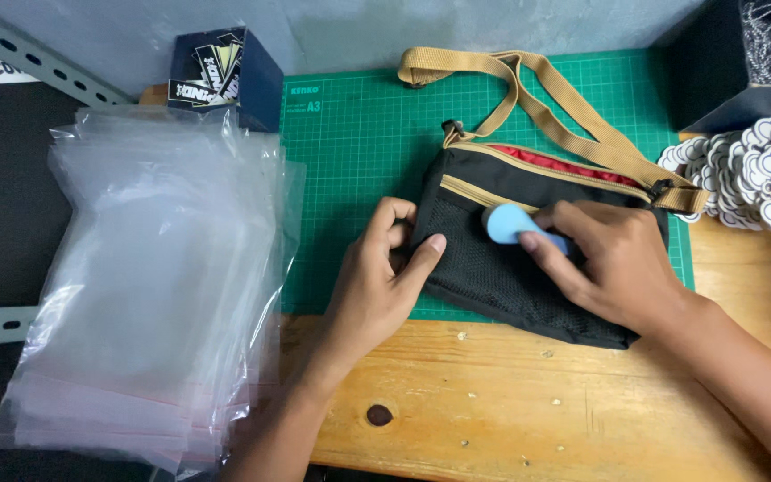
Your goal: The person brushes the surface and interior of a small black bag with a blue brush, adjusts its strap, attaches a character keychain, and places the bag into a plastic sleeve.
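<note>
A stack of clear plastic bags (149, 277) lies at the left. Next, the left hand (377, 277) pinches the edge of the black sling bag (515, 277) on the green cutting mat (359, 143). The right hand (613, 263) grips a blue tool (510, 223), pressed against the bag's mesh front.

The right hand (617, 268) covers most of the small light-blue rounded tool (509, 221), so its grip end is unseen. The stack of round white and brown stickers (765, 178) and the dark box (742, 62) run off the right edge.
</note>
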